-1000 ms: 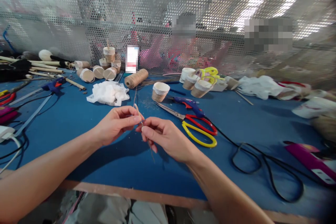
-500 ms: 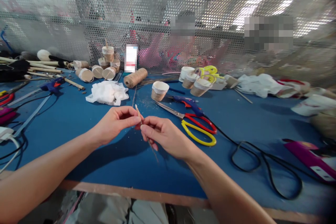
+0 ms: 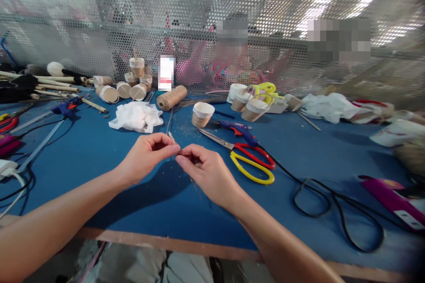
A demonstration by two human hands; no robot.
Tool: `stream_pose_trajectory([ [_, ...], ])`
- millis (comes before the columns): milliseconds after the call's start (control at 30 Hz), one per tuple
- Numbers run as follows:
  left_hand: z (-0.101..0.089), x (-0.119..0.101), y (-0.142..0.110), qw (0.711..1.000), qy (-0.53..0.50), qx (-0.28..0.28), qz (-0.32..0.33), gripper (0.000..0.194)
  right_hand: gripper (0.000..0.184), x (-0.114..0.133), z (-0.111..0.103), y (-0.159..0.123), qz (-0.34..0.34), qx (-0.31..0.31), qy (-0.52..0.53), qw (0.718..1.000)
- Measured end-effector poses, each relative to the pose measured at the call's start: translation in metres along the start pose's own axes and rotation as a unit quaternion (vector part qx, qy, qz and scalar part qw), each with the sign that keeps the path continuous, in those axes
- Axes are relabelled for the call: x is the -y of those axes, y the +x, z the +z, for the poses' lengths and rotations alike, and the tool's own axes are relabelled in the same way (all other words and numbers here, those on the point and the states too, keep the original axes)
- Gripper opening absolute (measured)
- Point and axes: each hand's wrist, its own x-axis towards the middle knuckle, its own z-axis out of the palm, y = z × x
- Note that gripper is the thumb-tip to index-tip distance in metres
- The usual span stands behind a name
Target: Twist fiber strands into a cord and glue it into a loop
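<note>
Over the middle of the table, my left hand (image 3: 144, 157) pinches a thin stem (image 3: 171, 136) with a pale tip that sticks up above the fingers. My right hand (image 3: 210, 174) is closed just beside it, fingertips nearly touching the left ones, also pinching the stem. Thin brown ends of it trail below the right hand. A strand of twine (image 3: 169, 121) runs from the twine spool (image 3: 172, 98) down toward my left fingers. The fingers hide most of the stem. Scissors (image 3: 251, 168) with red and yellow handles lie right of my right hand.
A blue glue gun (image 3: 239, 131) lies behind the scissors, its black cord (image 3: 318, 181) looping rightward. A small burlap-wrapped cup (image 3: 202, 115) stands ahead, with several more cups at both sides. White cloth (image 3: 136, 117) lies left. A perforated metal screen (image 3: 199, 4) closes the back.
My right hand has shifted slightly up and left and turned, its fingers curling in more. The pale tip stands a little lower and leans more to the left.
</note>
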Motion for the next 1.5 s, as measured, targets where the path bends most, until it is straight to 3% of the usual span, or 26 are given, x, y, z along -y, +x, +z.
stream_pose_trajectory([
  [67, -0.001, 0.000, 0.000, 0.999, -0.021, 0.024, 0.005, 0.012, 0.014, 0.001, -0.002, -0.001, 0.014, 0.026, 0.032, 0.999],
  [233, -0.003, 0.002, 0.001, 0.991, -0.089, 0.104, -0.002, 0.015, 0.016, 0.006, -0.009, -0.001, 0.071, 0.165, 0.160, 0.971],
  [367, -0.002, 0.002, 0.002, 0.997, -0.051, 0.053, -0.004, 0.014, 0.014, 0.005, -0.006, -0.001, 0.067, 0.120, 0.128, 0.982],
  [500, 0.000, 0.000, 0.001, 1.000, 0.021, -0.006, -0.002, 0.014, 0.013, 0.002, 0.000, -0.002, 0.034, 0.058, 0.006, 0.998],
  [633, 0.001, -0.004, 0.000, 0.998, 0.055, -0.017, 0.013, 0.013, 0.013, 0.000, 0.002, -0.003, -0.024, 0.000, -0.110, 0.994],
  [700, 0.000, -0.004, 0.000, 0.999, 0.044, -0.007, 0.014, 0.013, 0.011, 0.001, 0.002, -0.004, -0.025, 0.004, -0.089, 0.996],
  [767, -0.001, -0.003, 0.001, 1.000, 0.008, 0.021, 0.011, 0.014, 0.009, 0.003, 0.000, -0.003, 0.004, 0.052, -0.004, 0.999],
  [900, -0.005, 0.001, 0.003, 0.994, -0.066, 0.089, -0.011, 0.017, 0.009, 0.006, -0.005, -0.001, 0.066, 0.146, 0.135, 0.978],
  [1033, -0.004, 0.004, 0.003, 0.997, -0.057, 0.052, -0.014, 0.015, 0.011, 0.004, -0.004, 0.000, 0.068, 0.106, 0.105, 0.986],
  [1167, -0.001, 0.003, 0.001, 1.000, -0.001, 0.004, 0.002, 0.014, 0.010, 0.000, 0.000, -0.001, 0.004, 0.025, -0.032, 0.999],
  [1300, 0.005, 0.000, -0.002, 0.998, 0.052, -0.034, -0.003, 0.014, 0.010, -0.002, 0.003, -0.002, -0.051, -0.019, -0.140, 0.989],
  [1500, 0.007, -0.001, -0.004, 0.997, 0.075, -0.033, 0.007, 0.013, 0.012, 0.000, 0.004, -0.002, -0.039, -0.019, -0.118, 0.992],
])
